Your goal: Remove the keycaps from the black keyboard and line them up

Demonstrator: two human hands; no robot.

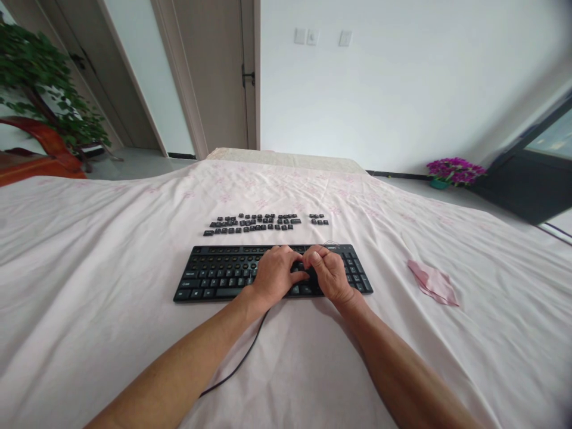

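Note:
A black keyboard (223, 292) lies on the pink-white cloth, its upper rows on the left lacking keycaps. My left hand (276, 273) rests over its middle, thumb and forefinger curved apart toward the right; nothing shows between them. Beside it, my right hand (327, 273) is closed over the right part of the keyboard, fingers curled. What it grips, if anything, is hidden. A thin wire (331, 243) sticks up just behind my right hand. Loose black keycaps (254, 227) lie in rows behind the keyboard, with a smaller group (319, 222) to their right.
The cloth (134, 268) covers a wide surface with folds. A pink cloth piece (433, 283) lies at the right. The keyboard's black cable (243, 358) runs toward the front left. Beyond stand a red wooden chair (49, 146), a plant (36, 71) and purple flowers (456, 170).

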